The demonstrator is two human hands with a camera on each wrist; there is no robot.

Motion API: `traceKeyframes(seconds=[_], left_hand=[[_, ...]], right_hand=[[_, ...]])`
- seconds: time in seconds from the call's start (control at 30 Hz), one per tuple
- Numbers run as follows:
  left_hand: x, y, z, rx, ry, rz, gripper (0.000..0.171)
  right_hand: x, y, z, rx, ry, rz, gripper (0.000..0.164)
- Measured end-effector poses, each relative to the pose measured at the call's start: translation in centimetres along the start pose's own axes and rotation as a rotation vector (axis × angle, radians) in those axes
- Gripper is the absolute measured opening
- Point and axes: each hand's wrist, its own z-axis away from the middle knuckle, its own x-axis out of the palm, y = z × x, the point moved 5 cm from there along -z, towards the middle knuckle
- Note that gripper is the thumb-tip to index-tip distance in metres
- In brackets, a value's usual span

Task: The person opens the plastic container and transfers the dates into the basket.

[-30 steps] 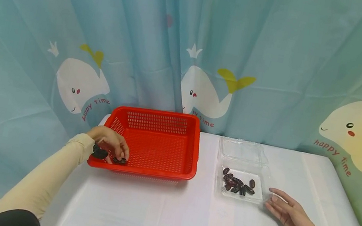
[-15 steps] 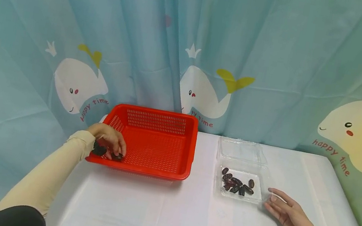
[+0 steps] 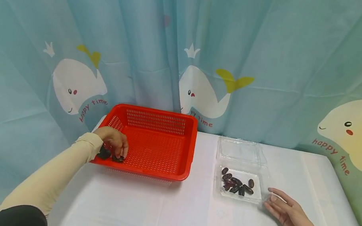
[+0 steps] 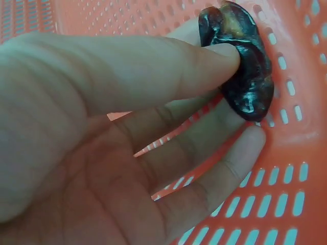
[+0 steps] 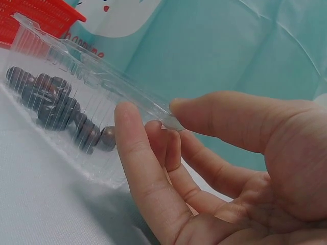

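Note:
In the left wrist view, a dark, glossy date (image 4: 250, 76) is pinched between the thumb and fingers of my left hand (image 4: 153, 117). That hand (image 3: 115, 142) is inside the red plastic basket (image 3: 146, 172), low at its front left corner. At the right of the table stands a clear plastic box (image 3: 258, 179) with its lid folded back. Several dates (image 3: 236, 181) lie in it, mostly toward its left and front. My right hand (image 3: 293, 217) holds the box's right edge, the thumb on the rim and bent fingers against the outer wall (image 5: 168, 120).
A white cloth (image 3: 163, 215) covers the table. Behind it hangs a blue curtain (image 3: 273, 44) printed with whales, which also runs along the left and right sides. Between the basket and the box lies a strip of the cloth.
My left hand has shifted slightly within the front left corner of the basket, still with the date. The basket appears a little further left in view. My right hand has stayed at the box.

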Motion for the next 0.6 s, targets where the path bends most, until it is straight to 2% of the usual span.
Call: traceKeyframes(seconds=[0.07, 0.2, 0.43, 0.6], left_hand=[[0.0, 0.0, -0.1, -0.008, 0.006, -0.003, 0.017], [0.0, 0.2, -0.3, 0.026, 0.033, -0.006, 0.014], [-0.6, 0.9, -0.5, 0.110, 0.173, -0.059, 0.016], [-1.0, 1.1, -0.6, 0.173, 0.244, -0.089, 0.018]], right_hand=[[0.0, 0.0, 0.0, 0.000, -0.004, -0.002, 0.036], [-0.1, 0.0, 0.0, 0.000, -0.003, -0.003, 0.037], [-0.4, 0.0, -0.2, 0.000, -0.024, -0.030, 0.039], [-0.3, 0.1, -0.3, -0.004, -0.035, -0.042, 0.040]])
